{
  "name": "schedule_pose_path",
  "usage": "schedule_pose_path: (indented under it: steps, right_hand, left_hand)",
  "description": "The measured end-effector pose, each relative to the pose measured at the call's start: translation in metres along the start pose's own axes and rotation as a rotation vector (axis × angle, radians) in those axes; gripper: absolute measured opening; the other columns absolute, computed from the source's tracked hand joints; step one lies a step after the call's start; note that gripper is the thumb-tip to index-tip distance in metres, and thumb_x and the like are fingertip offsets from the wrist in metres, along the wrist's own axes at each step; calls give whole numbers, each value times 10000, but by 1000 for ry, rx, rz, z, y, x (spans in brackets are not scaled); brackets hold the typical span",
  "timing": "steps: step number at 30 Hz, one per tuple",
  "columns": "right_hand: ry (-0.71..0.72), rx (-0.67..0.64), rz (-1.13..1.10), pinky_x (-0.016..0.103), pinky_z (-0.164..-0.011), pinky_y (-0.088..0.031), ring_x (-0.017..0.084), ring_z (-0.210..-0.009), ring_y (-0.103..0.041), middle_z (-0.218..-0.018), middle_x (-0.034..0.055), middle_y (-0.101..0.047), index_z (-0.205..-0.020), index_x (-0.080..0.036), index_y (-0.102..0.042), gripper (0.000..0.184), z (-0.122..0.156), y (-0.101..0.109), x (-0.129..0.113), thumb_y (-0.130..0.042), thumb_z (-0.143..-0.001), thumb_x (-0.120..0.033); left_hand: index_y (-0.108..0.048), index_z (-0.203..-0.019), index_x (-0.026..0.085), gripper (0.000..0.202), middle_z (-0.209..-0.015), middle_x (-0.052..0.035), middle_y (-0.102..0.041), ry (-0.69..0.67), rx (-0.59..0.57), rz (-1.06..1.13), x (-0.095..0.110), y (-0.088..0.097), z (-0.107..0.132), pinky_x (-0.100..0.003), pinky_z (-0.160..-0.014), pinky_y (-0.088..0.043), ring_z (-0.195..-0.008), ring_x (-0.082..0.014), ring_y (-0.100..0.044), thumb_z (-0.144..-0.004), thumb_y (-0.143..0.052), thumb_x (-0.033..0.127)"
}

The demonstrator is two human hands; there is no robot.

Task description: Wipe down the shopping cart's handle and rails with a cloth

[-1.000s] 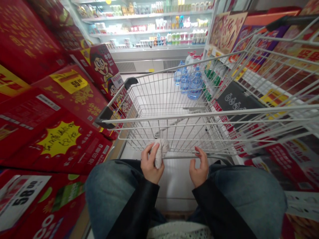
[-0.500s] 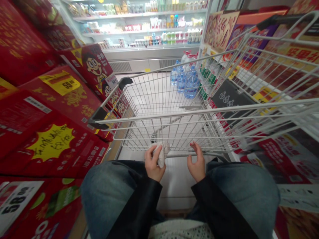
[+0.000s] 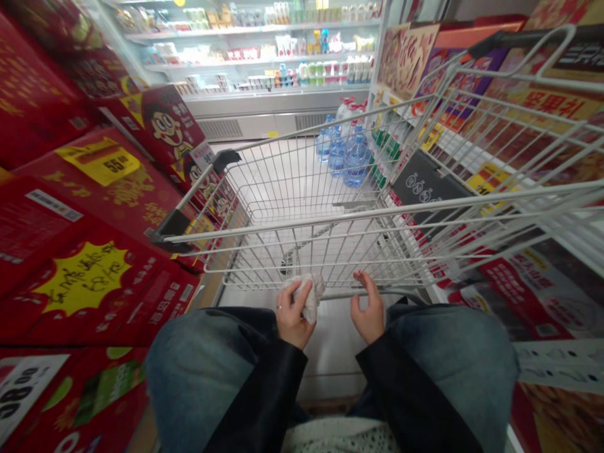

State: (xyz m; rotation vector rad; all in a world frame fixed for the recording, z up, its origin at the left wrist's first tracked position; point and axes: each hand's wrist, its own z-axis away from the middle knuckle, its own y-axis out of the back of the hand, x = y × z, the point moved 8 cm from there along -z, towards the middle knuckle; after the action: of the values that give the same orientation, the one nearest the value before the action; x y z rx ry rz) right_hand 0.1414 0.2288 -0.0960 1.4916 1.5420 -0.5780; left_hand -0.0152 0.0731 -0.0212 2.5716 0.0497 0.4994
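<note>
The wire shopping cart (image 3: 302,222) has drifted toward nine o'clock in view. At six o'clock, the left hand (image 3: 293,314) pinches a crumpled white tissue (image 3: 311,297) near the cart handle (image 3: 340,294), while the right hand (image 3: 368,309) curls loosely, fingers parted, its fingertips (image 3: 359,275) near the handle.

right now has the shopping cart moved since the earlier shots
Yes, the shopping cart seems to have rolled slightly forward: the refrigerated shelving ahead of it looks a little larger than before.
</note>
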Motion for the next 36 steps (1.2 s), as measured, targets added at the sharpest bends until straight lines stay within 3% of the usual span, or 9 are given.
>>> schedule_pose_path:
  steps: [7,14,21,29,36]
  right_hand:
    - [-20,5,1,540,-1140,-547,259,-1284,-680,-1373,146,-701,-1490,-207,-521,653,0,-1,0,-502,-849,-78]
    - [-24,-5,-9,550,-1172,-519,260,-1326,-660,-1400,146,-685,-1498,-215,-509,661,1,-3,2,-498,-851,-79]
    - [-23,8,-14,512,-1140,-549,251,-1289,-682,-1372,140,-703,-1478,-212,-527,656,0,-1,3,-498,-838,-70]
    - [-30,6,-9,527,-1150,-540,255,-1313,-666,-1393,147,-685,-1489,-212,-511,664,1,-2,2,-491,-842,-64]
    - [-15,12,1,512,-1122,-562,255,-1290,-677,-1377,141,-696,-1489,-216,-517,651,0,0,1,-495,-854,-75]
  left_hand:
    - [-661,-1398,271,573,-1324,-131,-616,31,41,28,16,8,-23,-397,-964,-561,-1190,-248,-624,-858,-688,84]
    - [-698,-1315,205,452,-1196,-120,-654,49,-7,66,10,-17,2,-376,-932,-588,-1116,-225,-651,-881,-653,85]
    - [-649,-1406,261,547,-1287,-126,-632,69,25,64,27,0,-23,-406,-993,-570,-1184,-244,-635,-881,-704,118]
    - [-695,-1327,245,485,-1181,-119,-665,-17,-53,74,21,-26,4,-411,-918,-594,-1084,-241,-662,-860,-693,117]
    - [-645,-1407,279,557,-1290,-128,-627,8,-18,87,33,-18,-14,-413,-986,-573,-1179,-249,-638,-873,-720,139]
